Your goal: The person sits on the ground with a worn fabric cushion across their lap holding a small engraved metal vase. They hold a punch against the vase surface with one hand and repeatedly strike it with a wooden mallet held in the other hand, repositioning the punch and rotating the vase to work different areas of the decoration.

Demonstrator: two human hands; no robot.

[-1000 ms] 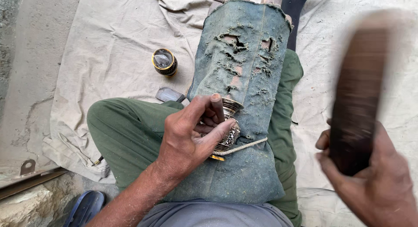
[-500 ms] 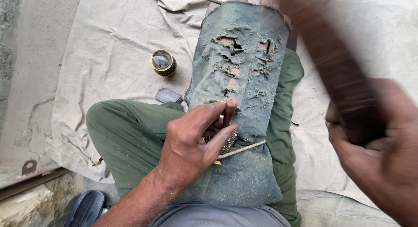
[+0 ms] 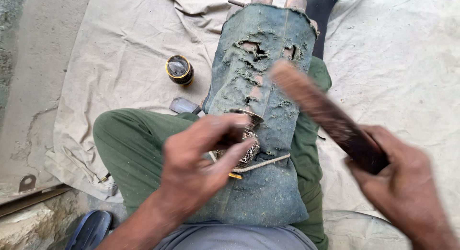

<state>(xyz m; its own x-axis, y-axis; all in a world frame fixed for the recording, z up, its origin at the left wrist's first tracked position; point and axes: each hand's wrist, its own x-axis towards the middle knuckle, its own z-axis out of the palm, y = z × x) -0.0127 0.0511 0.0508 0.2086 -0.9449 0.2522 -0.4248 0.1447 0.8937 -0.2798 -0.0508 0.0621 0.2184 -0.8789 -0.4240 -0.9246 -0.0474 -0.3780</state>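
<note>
On the torn grey-green cloth pad point(image 3: 268, 87) across the lap, the left hand point(image 3: 199, 171) pinches a small engraved metal cup point(image 3: 247, 135); the right hand point(image 3: 402, 183) grips a dark wooden mallet point(image 3: 326, 113), which could strike fingers if mis-aimed.

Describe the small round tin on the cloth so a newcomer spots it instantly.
Start at the pale cloth covering the floor, then look just left of the worn blue-green pad. The small round tin sits there, dark with a gold rim; the grey flat piece below it is angular, not round.
</note>
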